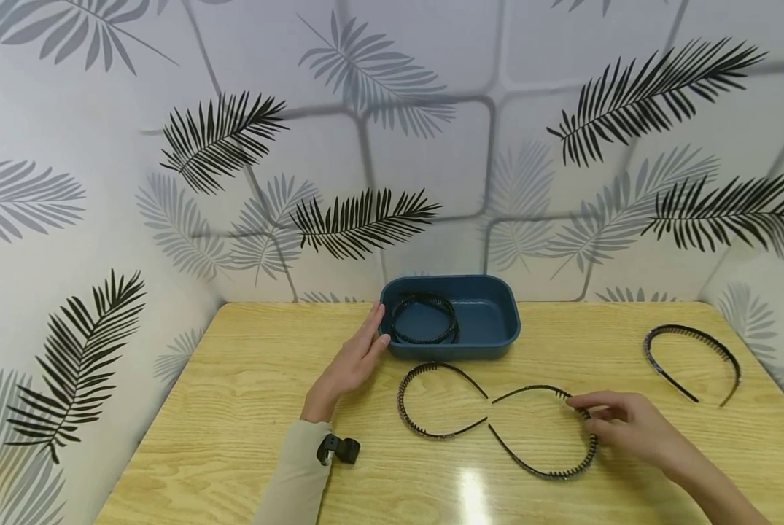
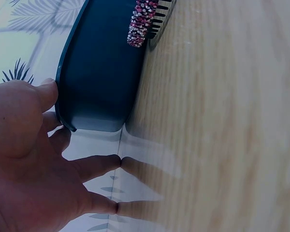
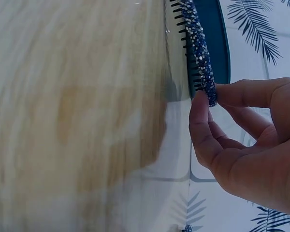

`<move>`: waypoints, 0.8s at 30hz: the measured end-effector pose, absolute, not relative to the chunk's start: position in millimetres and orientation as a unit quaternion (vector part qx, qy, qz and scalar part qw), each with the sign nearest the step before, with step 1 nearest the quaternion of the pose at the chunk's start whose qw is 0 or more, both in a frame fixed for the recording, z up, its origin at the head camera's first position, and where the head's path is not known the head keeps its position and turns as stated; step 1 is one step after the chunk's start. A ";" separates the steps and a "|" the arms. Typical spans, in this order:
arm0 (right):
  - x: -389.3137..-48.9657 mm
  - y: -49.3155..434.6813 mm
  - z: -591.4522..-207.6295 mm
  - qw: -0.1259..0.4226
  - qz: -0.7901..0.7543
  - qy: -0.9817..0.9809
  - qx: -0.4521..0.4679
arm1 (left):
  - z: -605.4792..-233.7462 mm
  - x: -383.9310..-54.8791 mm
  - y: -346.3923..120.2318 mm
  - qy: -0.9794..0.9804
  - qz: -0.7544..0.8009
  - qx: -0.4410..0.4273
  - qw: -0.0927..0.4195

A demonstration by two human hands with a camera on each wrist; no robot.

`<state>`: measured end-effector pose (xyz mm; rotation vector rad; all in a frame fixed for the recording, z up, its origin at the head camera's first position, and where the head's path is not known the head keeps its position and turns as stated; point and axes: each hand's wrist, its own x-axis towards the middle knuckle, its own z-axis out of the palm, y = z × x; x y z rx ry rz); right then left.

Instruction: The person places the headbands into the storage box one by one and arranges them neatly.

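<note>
My right hand (image 1: 634, 426) pinches the outer curve of a toothed black headband (image 1: 565, 475) between thumb and fingers. In the right wrist view this headband (image 3: 198, 43) has blue and silver glitter along its outside. My left hand (image 1: 348, 361) rests against the left end of a dark blue plastic box (image 1: 497, 351), thumb at its rim and fingers extended. Inside the box's left half lie black headbands (image 1: 453, 321), overlapping one another. Another headband (image 1: 401, 401) lies before the box, its tips facing those of the pinched one; pink and white beads cover this headband (image 2: 141, 24) in the left wrist view.
A further headband (image 1: 650, 346) lies near the right edge of the wooden table (image 1: 234, 408). Behind the box rises a wall (image 1: 431, 168) with a leaf pattern. A black strap device (image 1: 339, 448) sits on the left wrist.
</note>
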<state>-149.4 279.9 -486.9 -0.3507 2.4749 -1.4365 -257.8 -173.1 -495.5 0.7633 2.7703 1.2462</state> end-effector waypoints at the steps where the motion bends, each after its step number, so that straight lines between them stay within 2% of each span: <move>1: -149.5 282.5 -487.0 0.132 -0.499 0.847 -0.125 | -495.2 -257.7 -173.1 0.884 0.398 0.243 0.005; 14: -154.5 286.3 -477.7 0.053 -0.563 0.804 -0.183 | -497.5 -259.6 -174.7 0.884 0.397 0.245 0.004; 24: -161.8 271.3 -466.4 0.059 -0.587 0.800 -0.112 | -497.5 -258.9 -173.5 0.886 0.393 0.247 0.002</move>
